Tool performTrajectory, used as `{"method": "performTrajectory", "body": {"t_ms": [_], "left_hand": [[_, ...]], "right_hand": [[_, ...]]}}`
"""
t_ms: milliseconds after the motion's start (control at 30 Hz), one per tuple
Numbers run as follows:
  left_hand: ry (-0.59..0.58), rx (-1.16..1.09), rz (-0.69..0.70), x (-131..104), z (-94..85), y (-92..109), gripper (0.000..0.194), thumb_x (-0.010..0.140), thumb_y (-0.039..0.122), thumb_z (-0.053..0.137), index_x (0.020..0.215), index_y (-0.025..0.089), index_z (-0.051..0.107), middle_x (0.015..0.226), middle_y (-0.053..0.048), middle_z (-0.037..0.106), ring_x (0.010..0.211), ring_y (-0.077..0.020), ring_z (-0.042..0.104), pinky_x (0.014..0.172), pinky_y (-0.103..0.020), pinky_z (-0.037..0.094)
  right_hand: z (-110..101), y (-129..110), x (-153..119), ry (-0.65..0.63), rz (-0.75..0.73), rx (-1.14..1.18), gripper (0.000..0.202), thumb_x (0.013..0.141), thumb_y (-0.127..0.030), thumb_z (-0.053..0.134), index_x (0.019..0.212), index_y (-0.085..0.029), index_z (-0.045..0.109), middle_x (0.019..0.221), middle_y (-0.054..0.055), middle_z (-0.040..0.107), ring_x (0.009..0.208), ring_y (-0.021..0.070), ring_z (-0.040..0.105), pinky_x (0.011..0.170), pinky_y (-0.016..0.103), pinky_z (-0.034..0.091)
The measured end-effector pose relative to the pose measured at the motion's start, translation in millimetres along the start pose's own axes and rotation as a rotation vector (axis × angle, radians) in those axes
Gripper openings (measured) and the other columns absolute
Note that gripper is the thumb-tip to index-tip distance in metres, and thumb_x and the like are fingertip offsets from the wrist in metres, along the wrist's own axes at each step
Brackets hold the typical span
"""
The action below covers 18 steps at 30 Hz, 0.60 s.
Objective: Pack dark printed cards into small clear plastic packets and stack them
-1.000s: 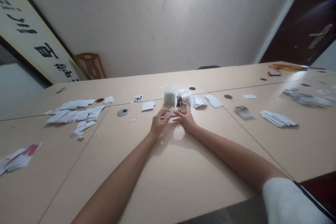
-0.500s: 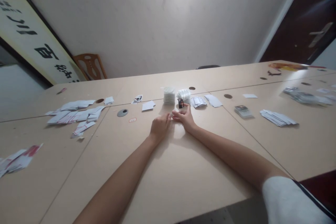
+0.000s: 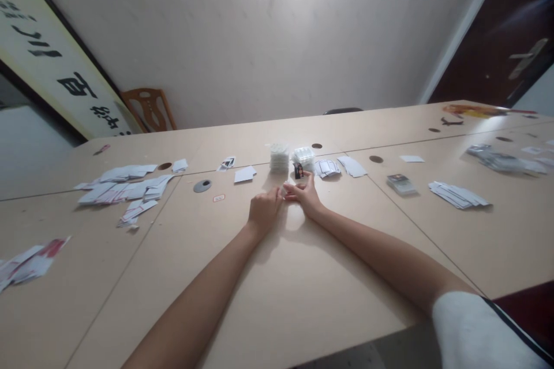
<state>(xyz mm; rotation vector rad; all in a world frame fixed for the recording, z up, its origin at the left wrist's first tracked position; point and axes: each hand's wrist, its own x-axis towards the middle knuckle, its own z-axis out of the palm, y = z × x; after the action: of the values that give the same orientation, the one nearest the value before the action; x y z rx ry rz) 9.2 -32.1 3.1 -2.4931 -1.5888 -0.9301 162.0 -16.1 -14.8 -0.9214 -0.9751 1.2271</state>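
My left hand [image 3: 263, 209] is closed in a pinch over the middle of the table. Its fingertips meet those of my right hand at a small whitish edge, too small to make out. In my right hand [image 3: 306, 195] is a small dark picture card [image 3: 299, 171], held upright with the index finger at its side. Just behind the card stand a tall stack of clear plastic sleeves [image 3: 279, 158] and a lower clear stack [image 3: 303, 156]. White cards with dark borders [image 3: 328, 169] lie right of my right hand, and plain white cards [image 3: 245, 174] lie left of the stacks.
Piles of white and red paper slips [image 3: 125, 184] spread over the left side. On the right lie a sleeved card stack [image 3: 401, 184], fanned white strips [image 3: 459, 194] and clear plastic packs [image 3: 497, 158]. Round cable holes [image 3: 376, 159] dot the table [image 3: 329, 288]. A chair [image 3: 149, 108] stands behind.
Both hands stay in almost the same place, fingertips together. The dark picture card has barely shifted.
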Motion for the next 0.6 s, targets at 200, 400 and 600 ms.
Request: {"method": "performTrajectory", "body": {"t_ms": [200,400,600], "left_hand": [[0.002,0.0,0.001,-0.5,-0.5,1.7,0.029,0.096,0.029,0.037,0.086,0.018,0.062,0.063,-0.008,0.063,0.057,-0.0222,0.058,0.059,-0.029,0.038],[0.007,-0.035,-0.004,-1.2,0.0,1.6,0.028,0.095,0.029,0.038,0.083,0.019,0.061,0.061,-0.007,0.062,0.055,-0.0211,0.057,0.057,-0.028,0.037],[0.008,-0.115,-0.005,-1.5,-1.2,2.0,0.03,0.096,0.031,0.037,0.081,0.02,0.061,0.061,-0.006,0.061,0.054,-0.0203,0.056,0.057,-0.029,0.037]], "right_hand": [[-1.1,0.6,-1.9,-0.01,-0.033,-0.042,0.089,0.064,-0.043,0.084,0.13,-0.026,0.027,0.068,-0.008,0.063,0.06,0.0187,0.071,0.067,0.036,0.062],[-1.0,-0.6,-1.9,-0.006,-0.036,-0.067,0.092,0.064,-0.044,0.084,0.133,-0.025,0.026,0.066,-0.008,0.063,0.06,0.0196,0.071,0.065,0.036,0.062],[0.3,-0.2,-2.1,0.007,-0.038,-0.064,0.091,0.063,-0.044,0.084,0.131,-0.025,0.026,0.065,-0.008,0.062,0.057,0.0187,0.069,0.057,0.032,0.06]]}}
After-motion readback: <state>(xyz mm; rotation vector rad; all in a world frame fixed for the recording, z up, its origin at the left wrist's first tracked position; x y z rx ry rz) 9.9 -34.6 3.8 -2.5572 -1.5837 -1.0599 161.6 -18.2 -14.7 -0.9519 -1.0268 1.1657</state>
